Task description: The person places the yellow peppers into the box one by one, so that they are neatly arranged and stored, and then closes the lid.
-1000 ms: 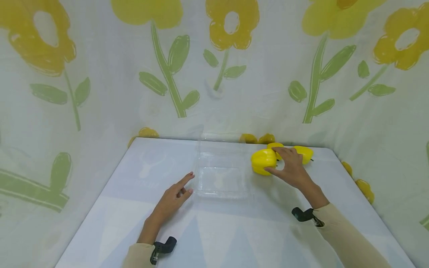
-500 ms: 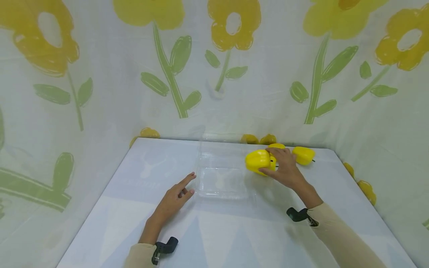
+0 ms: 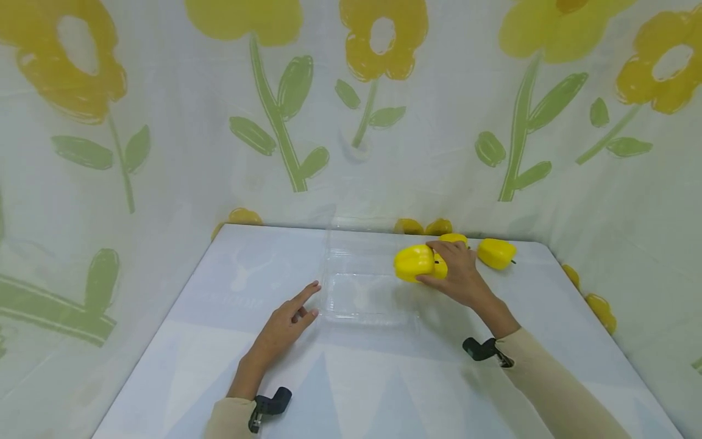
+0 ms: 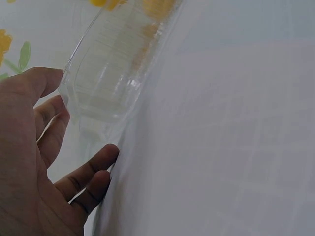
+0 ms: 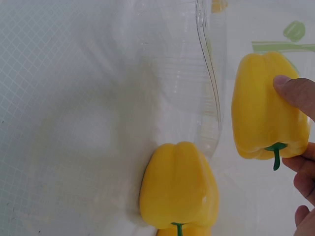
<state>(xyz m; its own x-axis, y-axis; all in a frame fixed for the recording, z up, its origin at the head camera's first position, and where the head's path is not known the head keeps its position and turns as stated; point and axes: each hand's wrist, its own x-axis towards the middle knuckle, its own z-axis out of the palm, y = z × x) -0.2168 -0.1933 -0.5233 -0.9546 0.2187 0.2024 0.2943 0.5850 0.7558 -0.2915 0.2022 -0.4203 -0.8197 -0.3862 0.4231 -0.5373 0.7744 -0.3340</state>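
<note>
My right hand [image 3: 463, 274] grips a yellow bell pepper [image 3: 414, 263] between thumb and fingers, raised beside the right edge of a clear plastic container [image 3: 362, 318]. The pepper's green stem shows in the right wrist view. Another yellow bell pepper [image 5: 179, 187] stands on the table under it, partly hidden by the hand in the head view. My left hand [image 3: 280, 332] lies by the container's left side with fingers extended; in the left wrist view its thumb and fingertips are right at the clear rim [image 4: 81, 44]. It grips nothing.
Behind my right hand a yellow pepper [image 3: 453, 238] is partly covered, and one more pepper [image 3: 496, 253] lies farther right. The container's raised lid [image 3: 364, 225] leans at the table's back edge. A flower-printed cloth [image 3: 428, 164] surrounds the white table [image 3: 351, 378].
My right hand has lifted the pepper and carried it left toward the container, bringing the pepper beneath it into view. The left hand has stayed in place.
</note>
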